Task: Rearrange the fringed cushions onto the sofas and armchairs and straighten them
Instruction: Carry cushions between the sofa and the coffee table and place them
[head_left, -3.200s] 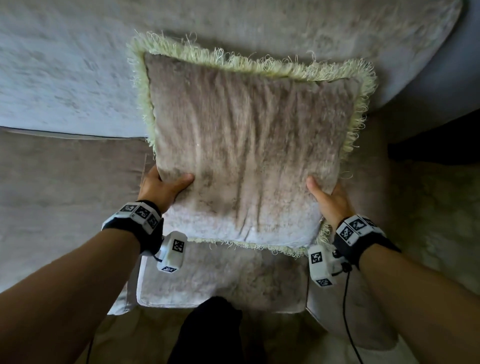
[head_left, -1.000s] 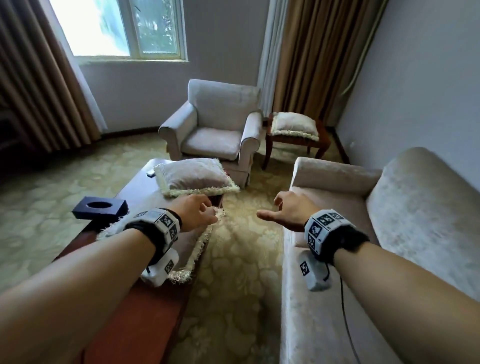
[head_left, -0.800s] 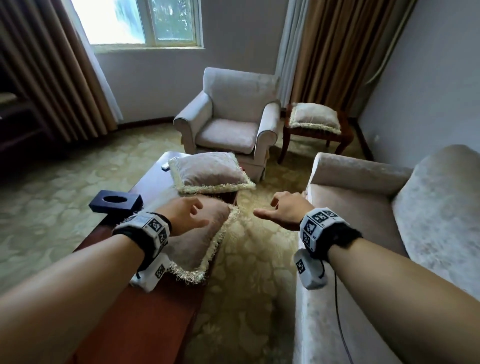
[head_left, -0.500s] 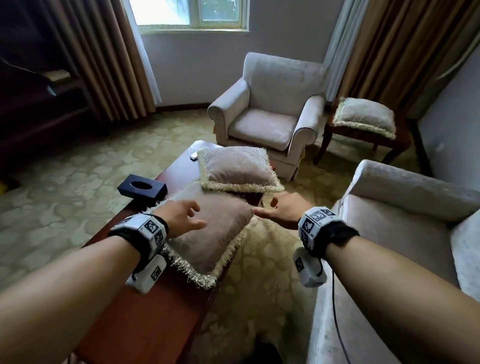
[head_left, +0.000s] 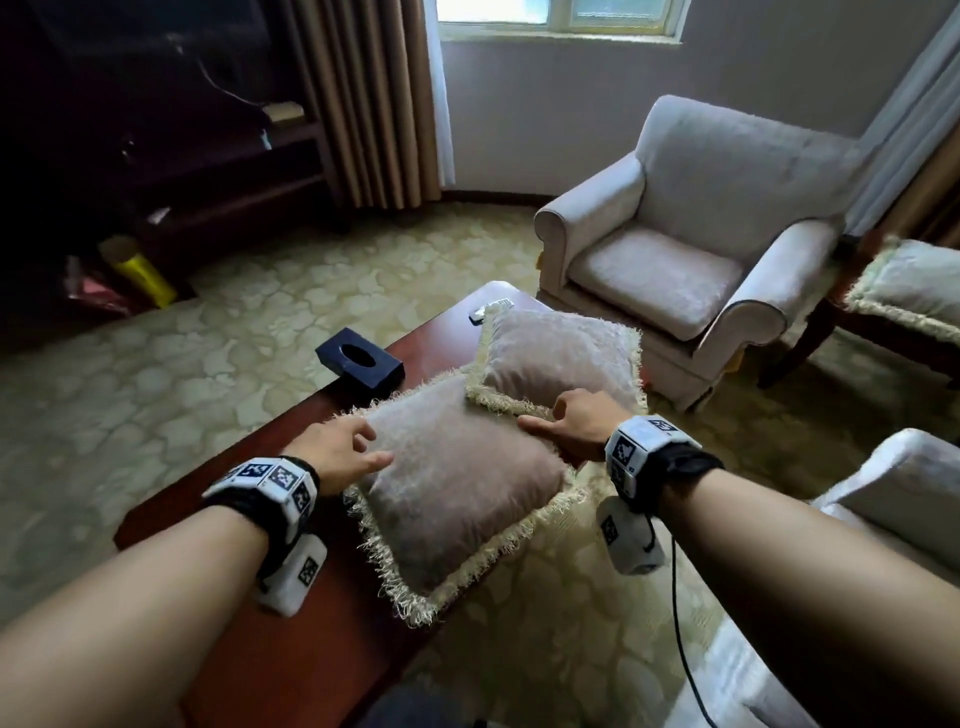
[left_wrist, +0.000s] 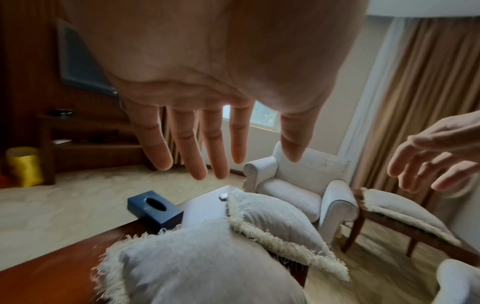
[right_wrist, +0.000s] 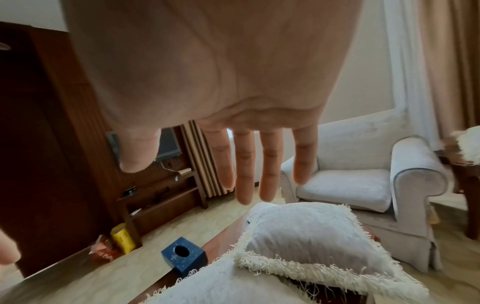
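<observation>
Two beige fringed cushions lie on the red-brown coffee table (head_left: 291, 649). The near cushion (head_left: 457, 483) overhangs the table's right edge; the far cushion (head_left: 561, 358) overlaps its back corner. My left hand (head_left: 343, 452) hovers over the near cushion's left edge, fingers straight and spread, holding nothing. My right hand (head_left: 571, 426) hangs just above its far right corner, fingers extended, also empty. In the left wrist view the left hand (left_wrist: 207, 144) is well above the near cushion (left_wrist: 202, 265). A third cushion (head_left: 914, 291) lies on a wooden side table.
An empty pale armchair (head_left: 691, 244) stands beyond the table. A sofa arm (head_left: 904, 488) is at my right. A dark blue tissue box (head_left: 358, 364) and a small remote (head_left: 488, 309) sit on the table. Patterned carpet surrounds it; dark shelving is at far left.
I let go of the cushion placed on the sofa, turned towards the coffee table, and both empty hands moved forward over the near cushion.
</observation>
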